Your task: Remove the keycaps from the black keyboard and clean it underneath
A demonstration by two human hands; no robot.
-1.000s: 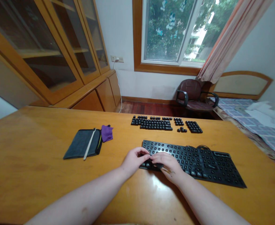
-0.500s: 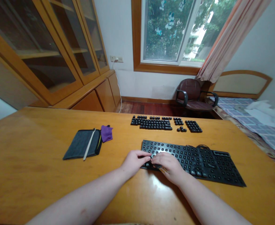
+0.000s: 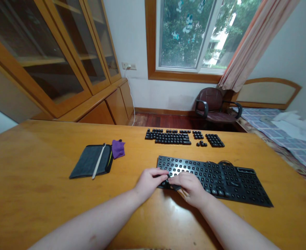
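A black keyboard base (image 3: 220, 178) with its keycaps removed lies on the wooden table (image 3: 38, 180). Both hands rest on its near left corner. My left hand (image 3: 149, 180) curls its fingers over the left edge of the keyboard base. My right hand (image 3: 189, 184) is closed beside it, fingertips pinched down on the same corner; what they hold is hidden, though a thin brownish tip shows under the palm. The removed keycaps (image 3: 180, 137) are laid out in keyboard order farther back.
A dark grey pouch (image 3: 91, 161) with a pale stick across it and a purple cloth (image 3: 118, 148) lie to the left. Glass-door cabinets stand at the left, an office chair (image 3: 215, 106) and a bed beyond the table's far edge.
Both hands stay on the keyboard base's left corner, fingers shifting slightly. The view has tilted a little.
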